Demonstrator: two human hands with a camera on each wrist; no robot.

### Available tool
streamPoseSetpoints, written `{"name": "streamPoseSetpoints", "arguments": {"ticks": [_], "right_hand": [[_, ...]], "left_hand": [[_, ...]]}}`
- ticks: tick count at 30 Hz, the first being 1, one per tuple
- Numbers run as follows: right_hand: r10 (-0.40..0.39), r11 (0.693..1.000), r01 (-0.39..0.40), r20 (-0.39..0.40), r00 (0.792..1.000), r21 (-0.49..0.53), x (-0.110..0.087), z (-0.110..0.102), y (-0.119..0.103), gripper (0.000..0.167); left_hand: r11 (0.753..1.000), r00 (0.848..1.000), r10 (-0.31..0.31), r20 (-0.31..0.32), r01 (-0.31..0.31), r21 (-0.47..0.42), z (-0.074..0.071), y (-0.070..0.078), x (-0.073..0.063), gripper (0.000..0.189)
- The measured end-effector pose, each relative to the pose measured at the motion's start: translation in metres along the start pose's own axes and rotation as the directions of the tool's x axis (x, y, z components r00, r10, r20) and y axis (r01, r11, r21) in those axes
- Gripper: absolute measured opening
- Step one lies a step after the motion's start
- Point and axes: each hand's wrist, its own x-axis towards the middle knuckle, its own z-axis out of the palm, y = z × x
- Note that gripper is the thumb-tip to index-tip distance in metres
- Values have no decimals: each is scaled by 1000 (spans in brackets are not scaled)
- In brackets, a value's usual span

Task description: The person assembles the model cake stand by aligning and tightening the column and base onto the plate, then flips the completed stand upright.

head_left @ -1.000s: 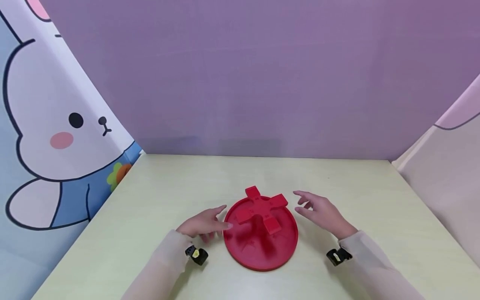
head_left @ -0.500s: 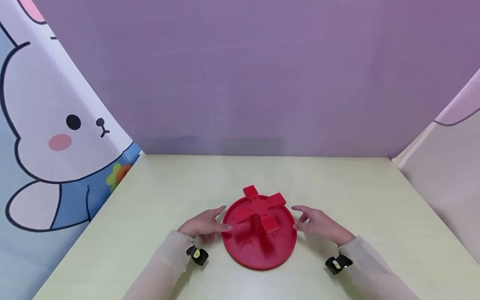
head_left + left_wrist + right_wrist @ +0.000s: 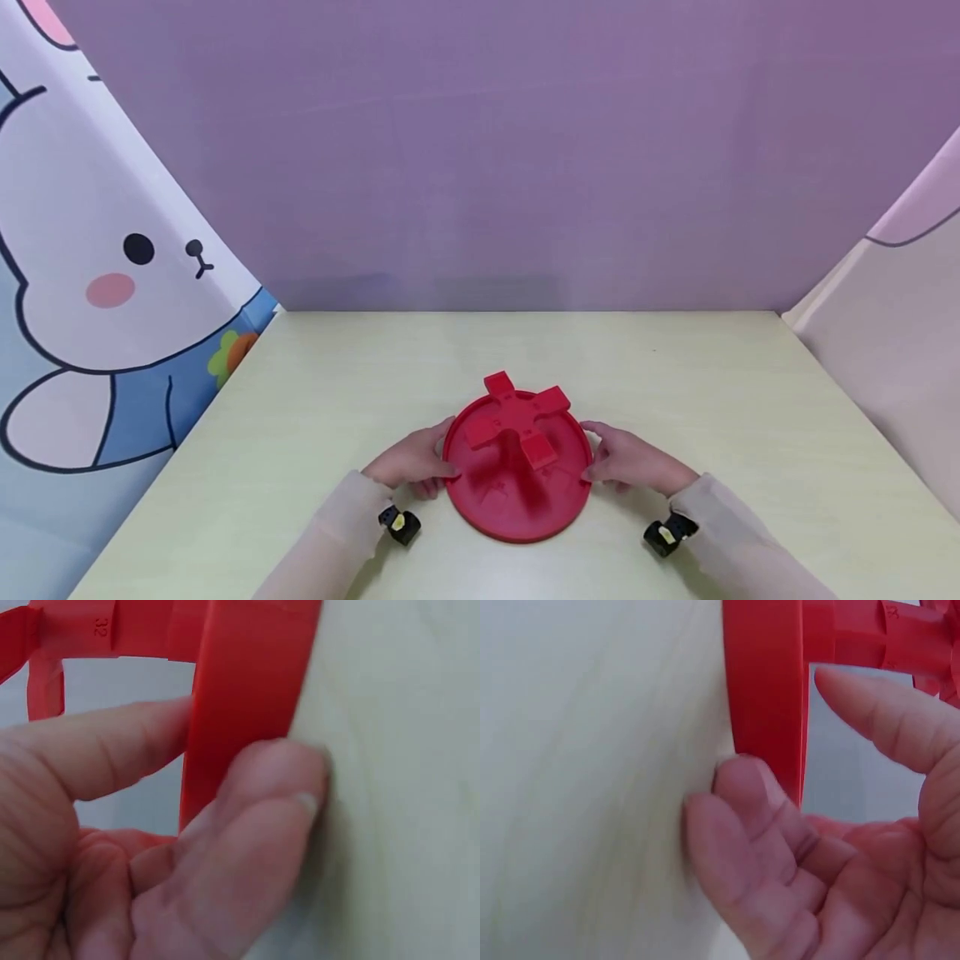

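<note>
A round red base (image 3: 517,521) with a low rim lies flat on the table. From its middle rises a red post carrying a cross-shaped top (image 3: 517,412) with several flat arms. My left hand (image 3: 411,460) grips the rim from the left, thumb over the edge and fingers against the outer wall (image 3: 247,682). On the opposite side, my right hand (image 3: 633,460) curls round the rim, its fingers at the outer wall (image 3: 765,690) and thumb (image 3: 855,701) close to the top edge. In the left wrist view a number is marked on the post (image 3: 142,628).
The pale wooden table (image 3: 360,358) stretches out around the base. A purple panel (image 3: 480,167) stands along its far edge, and a cloth with a cartoon rabbit (image 3: 112,217) hangs at the left. Another pale panel (image 3: 892,333) borders the right.
The right hand has come down and in to the rim of the base. My left hand has closed against the opposite rim. The base looks almost unmoved.
</note>
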Motion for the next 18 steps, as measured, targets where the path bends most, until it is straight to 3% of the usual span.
{"name": "streamPoseSetpoints", "arguments": {"ticks": [5, 18], "right_hand": [[58, 998, -57, -21, 998, 18, 2, 4, 0, 77], [32, 998, -37, -72, 997, -59, 2, 13, -7, 59]], "left_hand": [[999, 1000, 20, -3, -20, 38, 4, 2, 0, 75], [999, 999, 22, -46, -20, 48, 6, 5, 1, 64]]}}
